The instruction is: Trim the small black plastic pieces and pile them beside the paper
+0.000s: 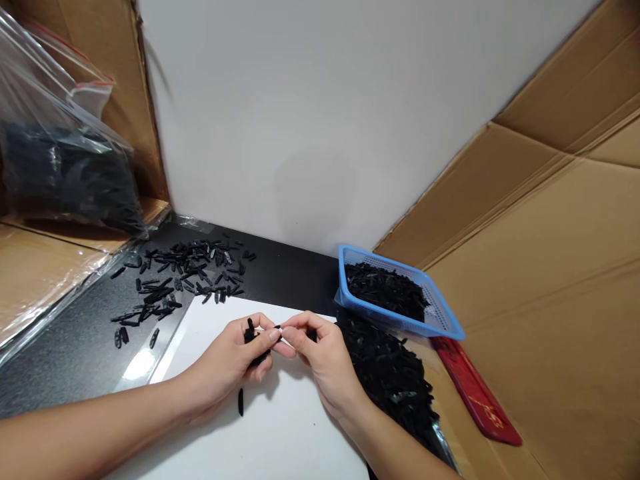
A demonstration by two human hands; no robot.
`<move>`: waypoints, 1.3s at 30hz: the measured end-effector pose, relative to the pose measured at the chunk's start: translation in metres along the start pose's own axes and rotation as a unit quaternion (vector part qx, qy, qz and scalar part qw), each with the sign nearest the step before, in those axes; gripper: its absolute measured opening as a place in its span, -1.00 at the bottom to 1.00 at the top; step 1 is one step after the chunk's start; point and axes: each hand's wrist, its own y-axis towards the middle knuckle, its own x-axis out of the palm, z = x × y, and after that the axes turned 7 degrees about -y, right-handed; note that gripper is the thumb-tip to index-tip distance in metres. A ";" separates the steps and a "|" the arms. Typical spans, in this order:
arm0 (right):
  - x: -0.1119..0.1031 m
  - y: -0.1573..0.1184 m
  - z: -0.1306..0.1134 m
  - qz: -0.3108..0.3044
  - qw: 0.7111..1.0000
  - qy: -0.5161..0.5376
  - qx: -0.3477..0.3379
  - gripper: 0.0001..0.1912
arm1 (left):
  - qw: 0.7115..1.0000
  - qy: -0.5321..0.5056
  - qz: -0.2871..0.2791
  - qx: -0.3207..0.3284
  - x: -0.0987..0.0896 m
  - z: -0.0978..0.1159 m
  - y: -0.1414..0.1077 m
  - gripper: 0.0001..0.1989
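Note:
Above a white board (280,440), my two hands meet at the fingertips. My left hand (250,350) is closed around several small, long black pieces (257,360), some poking out between thumb and fingers. Thumb and forefinger of my right hand (320,347) pinch the end of a small black piece (278,327) that also touches my left fingertips. More black shows inside the curled right fingers, but I cannot tell how much. One loose black strip (241,402) lies on the board below my left hand. The exact kind of these pieces is unclear.
Shiny black pieces (193,263) lie scattered at the left on the dark tabletop (280,263). To the right are a heap of dull black pieces (390,373), a blue basket (400,326) of more, and a red flat object (477,393). A filled plastic bag (65,167) stands at upper left.

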 end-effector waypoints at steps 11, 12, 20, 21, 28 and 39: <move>-0.002 0.003 0.000 -0.031 0.991 0.117 0.053 -0.69 | 1.000 -0.012 0.012 -0.009 0.005 0.006 -0.002 -0.80; -0.002 0.003 0.000 -0.029 0.989 0.132 0.057 -0.71 | 1.000 -0.011 0.009 -0.008 0.004 0.005 -0.002 -0.78; 0.001 0.000 -0.003 -0.066 0.984 0.143 0.082 -0.65 | 0.999 0.028 -0.019 0.019 0.000 0.000 0.001 -0.73; 0.002 0.000 -0.003 -0.063 0.986 0.134 0.079 -0.65 | 0.999 0.029 -0.020 0.018 0.000 0.000 0.001 -0.73; 0.001 0.001 -0.005 -0.051 0.988 0.124 0.079 -0.64 | 0.998 0.026 -0.061 0.008 0.004 0.006 -0.002 -0.72; -0.004 0.002 -0.003 -0.073 0.975 0.191 0.083 -0.78 | 0.996 -0.041 -0.058 -0.060 0.002 0.008 -0.004 -0.74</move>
